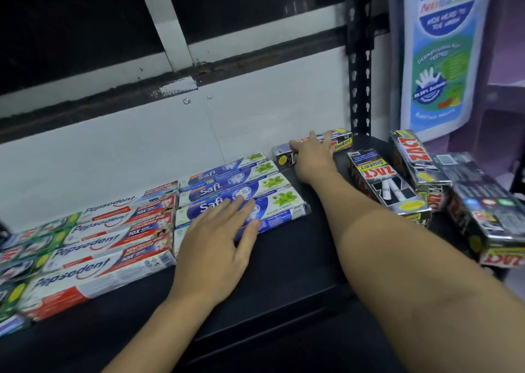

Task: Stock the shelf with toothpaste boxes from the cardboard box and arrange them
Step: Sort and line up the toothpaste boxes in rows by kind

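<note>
Fingers (327,141) of the right hand (311,161) lie straight and spread on a Zact box (343,143) at the back of the shelf (289,259), just beside the Safi boxes (224,186). The left hand (218,247) rests flat, fingers straight, on the front Safi box (284,205). Loose Zact boxes (392,182) lie at the right, Pepsodent boxes (93,247) at the left

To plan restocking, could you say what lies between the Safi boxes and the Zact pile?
Head view: bare shelf, crossed by the right forearm; the right hand rests on one Zact box at the back.
</note>
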Demonstrator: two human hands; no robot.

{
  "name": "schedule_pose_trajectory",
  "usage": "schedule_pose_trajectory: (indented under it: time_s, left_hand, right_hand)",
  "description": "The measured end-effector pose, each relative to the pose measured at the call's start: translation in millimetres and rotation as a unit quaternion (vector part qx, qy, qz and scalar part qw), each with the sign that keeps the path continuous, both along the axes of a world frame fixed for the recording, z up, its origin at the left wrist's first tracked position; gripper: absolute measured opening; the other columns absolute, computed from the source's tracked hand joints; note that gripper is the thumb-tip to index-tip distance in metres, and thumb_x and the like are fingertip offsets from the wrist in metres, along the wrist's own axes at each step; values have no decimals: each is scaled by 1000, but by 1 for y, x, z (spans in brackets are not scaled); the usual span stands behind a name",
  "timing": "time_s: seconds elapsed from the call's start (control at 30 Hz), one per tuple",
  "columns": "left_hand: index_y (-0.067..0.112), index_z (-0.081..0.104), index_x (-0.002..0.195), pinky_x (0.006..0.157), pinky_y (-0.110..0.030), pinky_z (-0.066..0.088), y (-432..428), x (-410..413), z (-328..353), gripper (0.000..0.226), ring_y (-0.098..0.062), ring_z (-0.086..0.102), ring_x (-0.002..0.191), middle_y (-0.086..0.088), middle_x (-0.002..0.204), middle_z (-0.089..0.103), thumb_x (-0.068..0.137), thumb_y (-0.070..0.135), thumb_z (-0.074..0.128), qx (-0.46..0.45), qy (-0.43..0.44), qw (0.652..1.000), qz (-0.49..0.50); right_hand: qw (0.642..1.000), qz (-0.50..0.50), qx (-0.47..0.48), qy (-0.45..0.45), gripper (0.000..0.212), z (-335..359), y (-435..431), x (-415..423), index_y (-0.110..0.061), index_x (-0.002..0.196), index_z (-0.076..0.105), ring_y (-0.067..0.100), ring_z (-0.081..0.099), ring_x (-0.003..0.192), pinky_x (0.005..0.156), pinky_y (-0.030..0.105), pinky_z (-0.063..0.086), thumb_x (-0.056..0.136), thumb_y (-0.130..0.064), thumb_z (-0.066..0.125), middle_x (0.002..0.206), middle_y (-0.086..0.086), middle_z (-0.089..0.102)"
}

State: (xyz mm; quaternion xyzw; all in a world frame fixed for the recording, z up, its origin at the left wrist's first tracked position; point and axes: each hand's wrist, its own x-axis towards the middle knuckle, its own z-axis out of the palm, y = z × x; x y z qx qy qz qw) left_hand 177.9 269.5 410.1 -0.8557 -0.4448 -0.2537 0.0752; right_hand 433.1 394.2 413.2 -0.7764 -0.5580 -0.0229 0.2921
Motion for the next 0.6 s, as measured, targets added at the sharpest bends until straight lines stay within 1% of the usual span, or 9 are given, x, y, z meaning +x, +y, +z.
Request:
schedule_pose_trajectory:
  time_s: [0.1,0.2,0.27,0.37,0.43,0.5,0.6]
  left_hand:
    - [38,51,141,116,-27,25,0,1,1,60,-3,33,141,17,149,44,94,62,22,-3,0,1000,0]
    - [38,51,141,117,-29,27,0,1,1,60,-3,33,142,17,149,44,94,62,22,-7,0,1000,0]
    - [37,51,141,117,-31,28,-1,1,1,59,-4,33,142,16,149,44,95,61,23,-9,-1,1000,-2]
    - [37,50,141,117,-31,27,-1,0,1,58,-4,33,142,17,149,44,95,61,24,-10,1,1000,-2]
    - [37,51,141,117,-30,27,-1,0,1,58,-4,33,142,17,149,44,95,61,24,-8,0,1000,-1]
    - [37,51,141,117,-30,28,-1,0,1,58,-4,34,142,17,149,44,95,61,25,-7,-1,1000,0]
    - [37,50,141,117,-31,28,-1,1,1,59,-3,33,142,17,149,44,95,61,23,-8,1,1000,-1]
  right_hand:
    - [1000,25,4,4,36,2,1,4,-32,129,53,50,-7,145,117,58,13,99,-15,42,159,16,15]
    - [998,54,6,-13,37,1,1,2,-35,132,52,48,-9,146,118,60,11,99,-21,45,163,12,5]
    - [999,32,14,-18,36,0,0,-1,-38,129,52,48,-12,145,117,62,6,97,-24,47,164,11,-5]
    - [999,-41,2,15,43,-1,-3,-5,-38,138,43,58,-12,141,116,64,1,97,-29,49,161,18,-15]
    - [997,-56,-16,47,48,-1,-4,-6,-36,143,37,61,-5,140,118,61,3,98,-25,48,160,24,-15]
    - [997,-52,-21,47,50,-3,-2,-4,-35,146,35,61,2,140,117,60,7,98,-23,45,160,26,-11]
    - [998,-44,-18,43,50,-4,2,-1,-36,147,33,59,5,141,117,59,9,99,-26,44,161,22,-8]
